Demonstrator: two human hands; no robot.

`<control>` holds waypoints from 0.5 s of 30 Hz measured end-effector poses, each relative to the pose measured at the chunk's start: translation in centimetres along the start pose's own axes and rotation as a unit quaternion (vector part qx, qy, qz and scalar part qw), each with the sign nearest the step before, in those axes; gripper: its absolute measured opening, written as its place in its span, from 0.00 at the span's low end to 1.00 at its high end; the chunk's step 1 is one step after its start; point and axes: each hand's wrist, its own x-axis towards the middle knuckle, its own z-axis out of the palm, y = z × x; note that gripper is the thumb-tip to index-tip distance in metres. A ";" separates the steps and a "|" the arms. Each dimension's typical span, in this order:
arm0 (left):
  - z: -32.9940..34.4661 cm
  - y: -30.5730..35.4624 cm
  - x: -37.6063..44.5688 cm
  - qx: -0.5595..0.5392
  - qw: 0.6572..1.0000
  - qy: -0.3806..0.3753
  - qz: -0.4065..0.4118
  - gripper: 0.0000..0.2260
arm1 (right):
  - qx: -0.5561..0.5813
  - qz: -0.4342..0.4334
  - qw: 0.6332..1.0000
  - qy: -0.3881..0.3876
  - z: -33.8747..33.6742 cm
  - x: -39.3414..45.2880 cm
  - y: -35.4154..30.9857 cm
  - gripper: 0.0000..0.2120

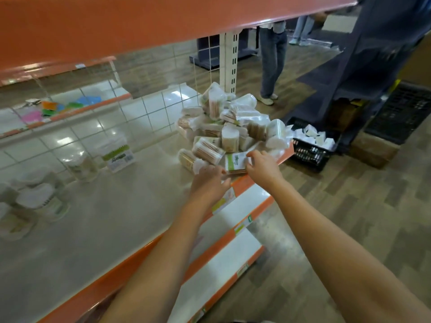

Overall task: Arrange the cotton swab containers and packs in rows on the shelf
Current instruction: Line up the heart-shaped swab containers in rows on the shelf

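A loose heap of cotton swab packs and containers (224, 122) lies at the right end of the grey shelf (112, 224). At the heap's front edge lies a flat pack with a green label (235, 162). My right hand (261, 167) grips that pack at its right side. My left hand (210, 181) reaches its fingers to the pack's left lower edge, beside a round tub of swabs (188, 159). Further left, a boxed pack (117, 155) and several round containers (40, 201) stand upright by the mesh back wall.
An orange upper shelf (140, 26) hangs low overhead. Lower shelves with orange edges (233, 248) jut out below my arms. A black crate of white packs (312, 145) sits on the floor to the right. A person in jeans (271, 54) stands behind the rack.
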 end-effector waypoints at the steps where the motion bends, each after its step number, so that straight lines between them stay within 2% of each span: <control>1: 0.1 0.1 0.1 -0.006 1.000 0.005 -0.008 0.15 | 0.002 -0.002 1.000 -0.007 0.1 0.4 0.1 0.19; 8: 1.1 0.7 0.3 -0.040 0.998 0.026 -0.032 0.14 | 0.006 -0.005 1.000 -0.029 0.8 2.0 -0.1 0.19; 15: 1.5 1.3 0.3 -0.059 0.996 0.029 -0.055 0.12 | 0.096 0.018 0.995 -0.035 0.8 2.1 0.0 0.19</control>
